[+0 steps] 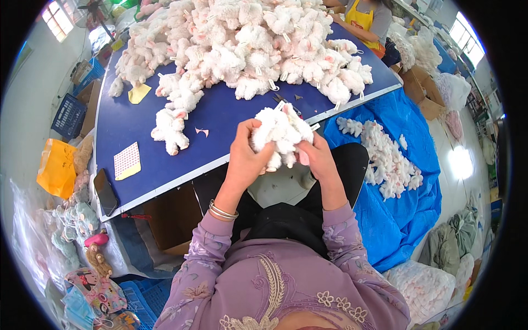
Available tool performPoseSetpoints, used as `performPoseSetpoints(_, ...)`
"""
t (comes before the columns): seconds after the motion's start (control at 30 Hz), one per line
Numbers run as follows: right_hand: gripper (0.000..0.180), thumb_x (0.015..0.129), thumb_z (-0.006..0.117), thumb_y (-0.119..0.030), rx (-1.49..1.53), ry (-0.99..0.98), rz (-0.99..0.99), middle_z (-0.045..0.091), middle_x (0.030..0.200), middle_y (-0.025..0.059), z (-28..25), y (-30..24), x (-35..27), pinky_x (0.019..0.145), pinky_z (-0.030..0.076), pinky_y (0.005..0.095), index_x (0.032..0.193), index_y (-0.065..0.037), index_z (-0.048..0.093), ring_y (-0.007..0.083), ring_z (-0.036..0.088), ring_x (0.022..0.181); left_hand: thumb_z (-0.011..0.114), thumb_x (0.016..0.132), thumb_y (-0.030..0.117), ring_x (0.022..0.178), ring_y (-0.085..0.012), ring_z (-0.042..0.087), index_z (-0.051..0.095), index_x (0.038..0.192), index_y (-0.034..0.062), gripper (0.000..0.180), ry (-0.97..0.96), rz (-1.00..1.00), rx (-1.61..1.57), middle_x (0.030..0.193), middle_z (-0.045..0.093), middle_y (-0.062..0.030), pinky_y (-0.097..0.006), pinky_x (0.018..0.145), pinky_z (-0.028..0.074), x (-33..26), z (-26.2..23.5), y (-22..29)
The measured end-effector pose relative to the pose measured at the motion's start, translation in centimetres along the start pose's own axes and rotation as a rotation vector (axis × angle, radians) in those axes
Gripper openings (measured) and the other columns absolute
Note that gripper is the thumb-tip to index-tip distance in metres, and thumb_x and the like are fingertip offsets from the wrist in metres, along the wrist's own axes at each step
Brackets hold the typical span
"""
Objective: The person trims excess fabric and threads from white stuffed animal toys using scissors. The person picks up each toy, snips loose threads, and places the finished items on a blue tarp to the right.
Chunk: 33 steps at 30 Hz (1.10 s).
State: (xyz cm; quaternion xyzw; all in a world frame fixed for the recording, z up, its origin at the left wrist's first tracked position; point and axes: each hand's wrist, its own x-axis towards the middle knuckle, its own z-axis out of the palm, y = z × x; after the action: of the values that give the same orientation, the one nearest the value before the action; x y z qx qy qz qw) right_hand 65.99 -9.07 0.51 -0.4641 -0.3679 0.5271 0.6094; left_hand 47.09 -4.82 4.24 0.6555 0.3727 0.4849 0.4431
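A white plush toy (280, 132) is held up between both hands just past the near edge of the blue table (220, 118), over the lap. The left hand (246, 157) is wrapped around the toy's left side, fingers curled and closed on the fluffy body, the wrist bent upward and ringed with metal bangles (223, 211). The right hand (318, 155) is closed on the toy's lower right part, where a pink patch shows; the fingers are pressed into the pile. The step in hand is judged to be a close check or finishing of this single toy. The next move would seem to call for the toy to be turned in the fingers without the grip being lost. A large heap of similar white plush toys (247, 44) is spread across the far table, and more are laid on a blue tarpaulin (407, 214) to the right.
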Motion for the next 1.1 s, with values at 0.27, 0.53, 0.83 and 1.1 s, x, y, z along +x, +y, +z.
performPoseSetpoints(0.27, 0.031, 0.094, 0.056, -0.015, 0.185, 0.092, -0.015, 0.063, 0.104, 0.0077, -3.0, -0.5, -0.9, 0.068, 0.053, 0.0289, 0.120, 0.002, 0.054, 0.0160, 0.064, 0.085, 0.067, 0.078, 0.010, 0.123, -0.0356, 0.040, 0.048, 0.124, 0.0006, 0.050, 0.416, 0.181, 0.633, 0.133, 0.046, -0.0209, -0.044, 0.106, 0.029, 2.3, -3.8, -2.8)
performPoseSetpoints(0.53, 0.031, 0.093, 0.056, -0.012, 0.192, -0.057, -0.030, 0.063, 0.104, 0.0078, -1.5, -2.3, -0.8, 0.068, 0.053, 0.0276, 0.120, 0.003, 0.053, 0.0149, 0.064, 0.085, 0.064, 0.089, 0.025, 0.084, -0.0093, 0.059, 0.057, 0.116, -0.0052, 0.041, -0.250, -0.207, -0.164, 0.095, 0.064, -0.0080, -0.024, 0.072, 0.049, 0.5, 0.9, 0.1)
performPoseSetpoints(0.83, 0.030, 0.088, 0.058, -0.007, 0.144, 0.051, -0.166, 0.064, 0.101, 0.0075, -0.9, -4.5, -0.6, 0.070, 0.051, 0.0256, 0.117, 0.004, 0.056, 0.0125, 0.063, 0.084, 0.061, 0.092, 0.024, 0.058, -0.0071, 0.054, 0.066, 0.088, -0.0019, 0.027, -0.513, -0.362, -0.210, 0.067, 0.061, -0.0016, -0.022, 0.054, 0.044, 0.2, 0.6, 0.4)
performPoseSetpoints(1.1, 0.028, 0.086, 0.064, -0.015, -0.289, -0.282, 0.010, 0.062, 0.084, -0.0031, -1.6, -7.9, 2.2, 0.059, 0.042, 0.0190, 0.111, -0.002, 0.064, 0.0022, 0.053, 0.069, 0.063, 0.086, 0.049, 0.096, -0.0187, 0.061, 0.060, 0.118, -0.0015, 0.060, -0.360, -0.315, -0.524, 0.111, 0.063, -0.0099, -0.031, 0.085, 0.047, 1.1, -1.5, -4.0)
